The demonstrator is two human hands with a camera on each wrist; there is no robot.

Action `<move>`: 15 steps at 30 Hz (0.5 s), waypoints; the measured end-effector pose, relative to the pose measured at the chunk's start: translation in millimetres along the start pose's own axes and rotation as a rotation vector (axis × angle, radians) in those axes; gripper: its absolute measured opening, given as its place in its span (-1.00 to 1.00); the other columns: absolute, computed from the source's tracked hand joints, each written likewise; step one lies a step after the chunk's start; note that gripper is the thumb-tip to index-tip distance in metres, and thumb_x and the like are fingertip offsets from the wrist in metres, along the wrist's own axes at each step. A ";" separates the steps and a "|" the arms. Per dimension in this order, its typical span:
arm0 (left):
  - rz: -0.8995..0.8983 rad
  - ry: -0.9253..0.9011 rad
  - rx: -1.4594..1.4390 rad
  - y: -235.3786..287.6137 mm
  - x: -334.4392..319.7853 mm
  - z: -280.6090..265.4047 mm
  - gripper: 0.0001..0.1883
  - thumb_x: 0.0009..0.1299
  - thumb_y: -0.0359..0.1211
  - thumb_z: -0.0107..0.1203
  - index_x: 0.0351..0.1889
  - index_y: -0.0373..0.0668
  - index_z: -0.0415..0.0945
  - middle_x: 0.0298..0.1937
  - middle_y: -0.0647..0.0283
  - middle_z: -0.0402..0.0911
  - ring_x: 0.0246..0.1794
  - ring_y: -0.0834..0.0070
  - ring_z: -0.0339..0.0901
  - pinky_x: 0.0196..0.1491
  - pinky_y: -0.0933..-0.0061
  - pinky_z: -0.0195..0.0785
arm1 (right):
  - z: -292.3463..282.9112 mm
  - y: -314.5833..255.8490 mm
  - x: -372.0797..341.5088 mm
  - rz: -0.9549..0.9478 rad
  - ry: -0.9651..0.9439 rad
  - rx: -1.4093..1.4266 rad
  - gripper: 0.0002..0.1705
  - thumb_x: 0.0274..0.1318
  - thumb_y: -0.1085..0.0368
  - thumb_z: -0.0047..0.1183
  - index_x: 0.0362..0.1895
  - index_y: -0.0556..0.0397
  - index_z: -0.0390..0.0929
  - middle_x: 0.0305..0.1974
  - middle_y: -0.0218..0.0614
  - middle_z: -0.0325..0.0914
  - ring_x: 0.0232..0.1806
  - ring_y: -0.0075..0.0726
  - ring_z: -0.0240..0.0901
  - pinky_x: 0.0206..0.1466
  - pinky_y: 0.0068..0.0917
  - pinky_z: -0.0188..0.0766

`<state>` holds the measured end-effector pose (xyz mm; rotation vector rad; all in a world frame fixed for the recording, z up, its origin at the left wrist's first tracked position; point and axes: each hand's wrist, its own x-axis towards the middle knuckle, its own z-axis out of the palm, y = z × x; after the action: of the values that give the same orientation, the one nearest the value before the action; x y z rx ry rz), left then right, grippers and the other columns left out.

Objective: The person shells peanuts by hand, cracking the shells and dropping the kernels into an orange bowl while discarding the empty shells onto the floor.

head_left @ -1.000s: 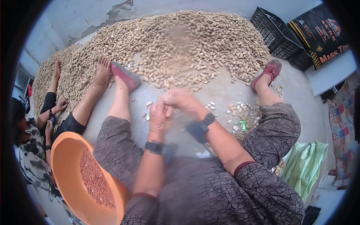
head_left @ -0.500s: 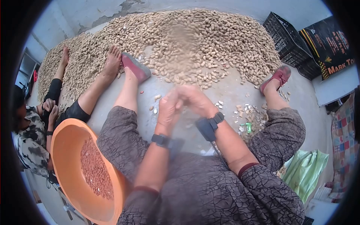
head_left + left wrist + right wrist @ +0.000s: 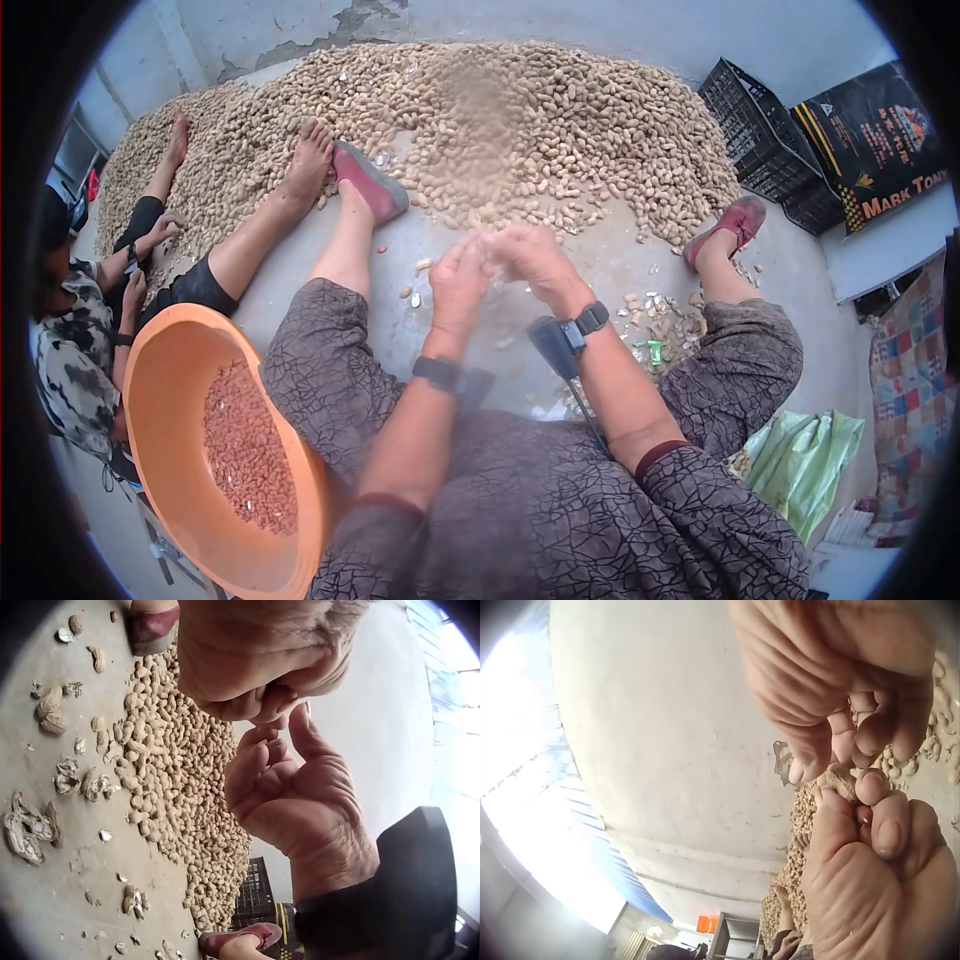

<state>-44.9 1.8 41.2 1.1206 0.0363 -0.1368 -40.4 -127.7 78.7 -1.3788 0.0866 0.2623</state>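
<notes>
Left hand (image 3: 460, 287): my thumb and fingertip pinch a peanut; the other fingers curl in toward my palm.
Right hand (image 3: 540, 266): my fingers bend close above the same peanut, thumb tip just beside it; I cannot tell whether they grip it too.
Peanut (image 3: 838, 781): tan and rough, up between my two hands, on my side of the peanut heap (image 3: 590, 120).
Shell scraps (image 3: 655, 308): strewn over the floor just this side of the heap's right half, a green wrapper (image 3: 655, 351) among them.
Red shoes (image 3: 370, 186): mine, one by the heap's near edge, the other by its right end.
Orange tub (image 3: 160, 430): nearer me than the heap's left part, with reddish kernels (image 3: 245, 450) inside.
Other person (image 3: 80, 345): seated at the heap's left end, bare feet against it.
Black crate (image 3: 765, 145): beside the heap's right end.
Printed bag (image 3: 875, 145): beyond the crate, further right of the heap.
Green sack (image 3: 805, 462): well apart from the heap, on my right.
</notes>
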 end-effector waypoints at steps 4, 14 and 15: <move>0.065 -0.045 0.049 2.5 -2.0 0.1 -0.73 0.45 -0.34 -0.10 0.00 -0.24 0.48 -0.56 0.42 0.43 -0.71 0.81 0.19 -0.68 0.79 -0.01 | 3.3 -5.8 -5.5 0.071 -0.061 0.018 -0.74 0.09 0.13 0.12 -0.41 0.06 0.55 -0.53 -0.44 0.49 -0.55 -0.63 0.37 -0.54 -0.70 0.28; 0.153 -0.083 0.086 19.0 -11.1 4.3 -0.77 0.41 -0.40 -0.10 -0.11 -0.28 0.52 -0.55 0.45 0.41 -0.63 0.80 0.23 -0.59 0.76 0.07 | 22.0 -17.2 -19.6 -0.029 0.023 -0.094 -0.70 0.13 0.08 0.07 -0.52 -0.01 0.48 -0.63 -0.53 0.39 -0.66 -0.74 0.20 -0.65 -0.75 0.15; 0.237 -0.087 0.147 17.3 -9.9 4.0 -0.78 0.39 -0.42 -0.12 -0.15 -0.30 0.53 -0.54 0.44 0.41 -0.59 0.79 0.25 -0.55 0.75 0.11 | 23.8 -18.1 -21.0 -0.031 0.041 -0.084 -0.70 0.12 0.09 0.07 -0.52 0.00 0.47 -0.63 -0.51 0.39 -0.67 -0.73 0.20 -0.66 -0.74 0.16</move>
<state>-52.6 6.5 59.4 1.2553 -0.1870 0.0244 -58.6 -110.3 105.2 -1.4677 0.0889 0.2133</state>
